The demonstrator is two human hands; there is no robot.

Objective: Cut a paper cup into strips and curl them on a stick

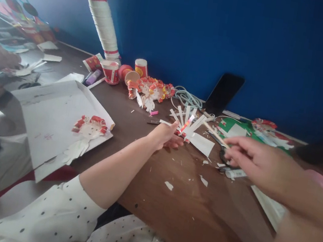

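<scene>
My left hand reaches over the middle of the table, its thumb and fingers closed on a cut-up paper cup. The cup's wall is slit into white strips that fan outward, and one strip shows red and orange print. To the right, my right hand pinches a thin pale stick whose far end points toward the strips. The kind of stick is not clear. Below the right hand, dark scissors and a white tube lie partly hidden.
White paper scraps litter the brown table. Behind are red paper cups, curled cup figures, a cable and a phone against the blue wall. Left stand a white box lid and a cup stack; another person's hands work beyond.
</scene>
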